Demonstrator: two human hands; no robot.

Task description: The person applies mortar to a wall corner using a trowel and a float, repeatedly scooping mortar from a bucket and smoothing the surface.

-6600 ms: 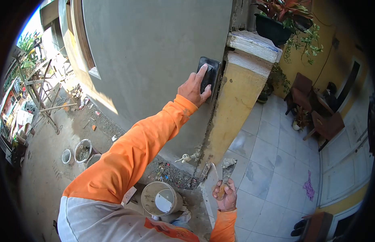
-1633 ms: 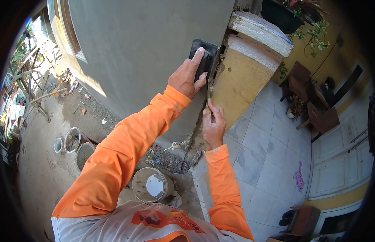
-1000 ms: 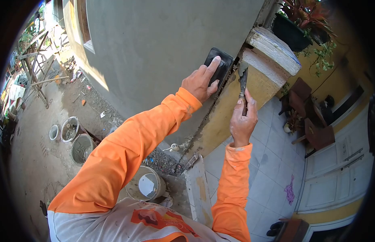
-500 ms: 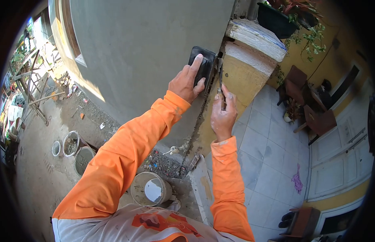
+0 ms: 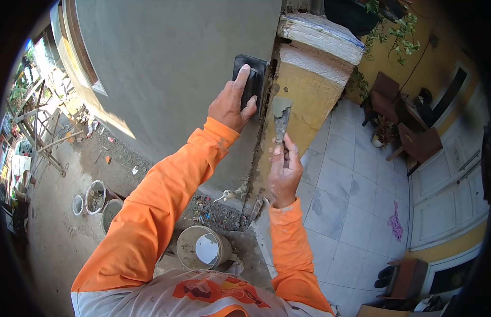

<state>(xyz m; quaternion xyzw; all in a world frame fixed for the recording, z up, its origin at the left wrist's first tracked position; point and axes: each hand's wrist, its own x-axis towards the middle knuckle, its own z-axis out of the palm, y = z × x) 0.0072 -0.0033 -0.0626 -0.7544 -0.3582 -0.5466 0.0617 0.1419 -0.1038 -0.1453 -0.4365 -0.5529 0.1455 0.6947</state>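
Note:
My left hand [image 5: 234,103] grips a black plastering float [image 5: 250,79], its face against the grey plastered wall [image 5: 166,68] close to the wall's right edge. In my right hand [image 5: 285,171] is a putty knife [image 5: 282,119], blade upward, with grey mortar on the blade. The blade is in front of the yellow pillar [image 5: 303,95], right of the float and apart from it. A dark, rough gap [image 5: 260,142] runs down between the wall and the pillar.
Below are a white tap [image 5: 227,195], a bucket [image 5: 184,248] and several mortar containers [image 5: 96,195]. A white ledge [image 5: 324,37] juts out above the pillar, under a potted plant [image 5: 351,16]. Chairs [image 5: 385,92] stand on the tiled floor [image 5: 340,211] at right.
My right hand has drawn the putty knife down, away from the gap, and turned its blade so the mortar-covered flat shows. The float stays on the wall. The whole view has shifted slightly.

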